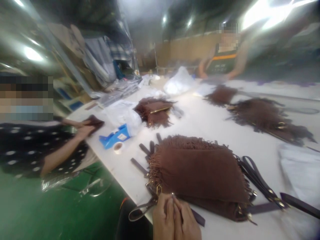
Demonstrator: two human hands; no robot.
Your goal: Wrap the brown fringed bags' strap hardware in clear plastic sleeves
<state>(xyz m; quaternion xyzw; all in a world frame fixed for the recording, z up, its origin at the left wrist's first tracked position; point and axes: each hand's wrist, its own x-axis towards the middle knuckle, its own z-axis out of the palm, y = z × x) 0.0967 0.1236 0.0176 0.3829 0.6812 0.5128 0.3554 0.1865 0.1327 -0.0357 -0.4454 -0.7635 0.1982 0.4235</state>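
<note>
A brown fringed bag [200, 173] lies flat in front of me on the white table [127, 180]. At its near left corner my left hand [163, 216] and my right hand [187, 221] press together, fingers closed in a pinch. A tiny shiny point shows at their fingertips; what they grip is hidden. Left of my left hand, a dark strap loop [141, 210] hangs over the table edge, below a gold clasp [159, 189]. Another dark strap end [198, 217] sticks out past my right hand. Dark straps [257, 180] with gold fittings lie at the bag's right.
More fringed brown bags [156, 111] [262, 115] lie across the table. A tape roll [118, 147] stands by a blue packet [115, 136]. At left, a co-worker's hands [85, 128] hold a brown piece; another person [222, 63] is at the far side.
</note>
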